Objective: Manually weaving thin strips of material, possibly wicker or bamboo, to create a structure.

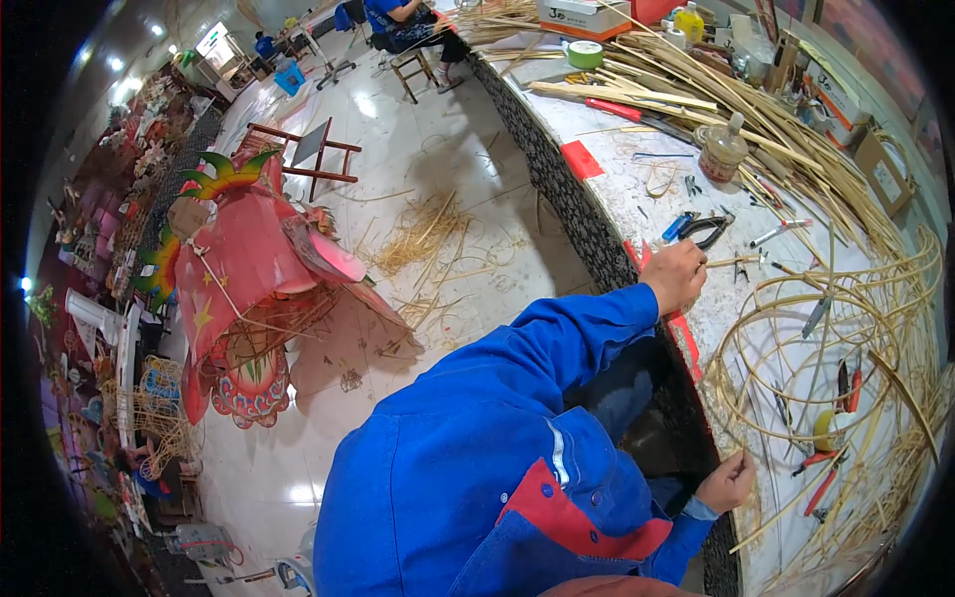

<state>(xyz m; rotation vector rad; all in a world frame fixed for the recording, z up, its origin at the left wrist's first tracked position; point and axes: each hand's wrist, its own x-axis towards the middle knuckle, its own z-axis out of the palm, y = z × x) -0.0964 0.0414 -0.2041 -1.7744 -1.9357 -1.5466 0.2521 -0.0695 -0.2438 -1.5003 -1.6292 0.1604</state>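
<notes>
My left hand [676, 277] is at the table's near edge, its fingers closed in a pinch. A thin pale stick [723, 263] runs out from its fingertips over the tabletop. Just beyond lie black pliers [708, 229] with a blue piece beside them. Lower along the same edge rests my right hand [728, 483], its fingers curled together; whatever they hold is hidden or too small to name. Between and beyond both hands stands a round frame of bent cane strips [744, 373]. Red-handled hand tools [822, 492] and a yellow tape roll [825, 431] lie near the right hand.
Long split bamboo strips [637, 97] spread over the far table, with a glass jar [723, 149] and a green tape roll [585, 54]. On the floor to the left stands a large pink lantern-like figure [239, 269] near a folding stool [313, 154] and shavings [423, 239]. Another person [403, 20] sits farther off.
</notes>
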